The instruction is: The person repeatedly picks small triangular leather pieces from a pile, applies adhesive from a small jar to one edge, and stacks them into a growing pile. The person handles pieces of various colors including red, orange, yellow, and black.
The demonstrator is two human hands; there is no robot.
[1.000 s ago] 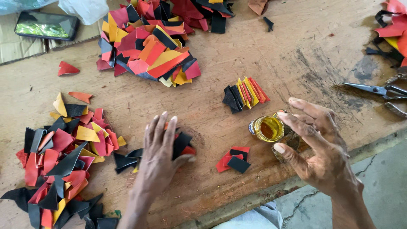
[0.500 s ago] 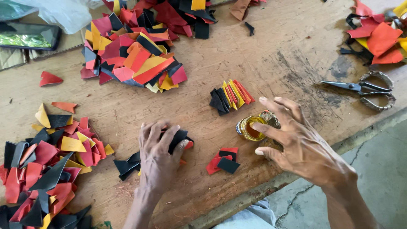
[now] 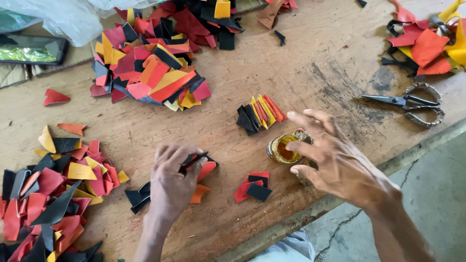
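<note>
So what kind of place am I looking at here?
Probably a small craft workshop. A worn wooden worktable carries heaps of cut scraps in red, orange, yellow and black, scissors, and a small open pot of yellowish liquid, perhaps glue, beside the right hand.

Two hands: left [image 3: 171, 182], right [image 3: 340, 162]. One jar [image 3: 284, 148] of yellow glue. One pair of scissors [image 3: 412, 104]. One phone [image 3: 31, 48]. One clear bag [image 3: 73, 17]. Cut scraps [image 3: 150, 73] in red, orange, yellow and black: too many to count.
</note>
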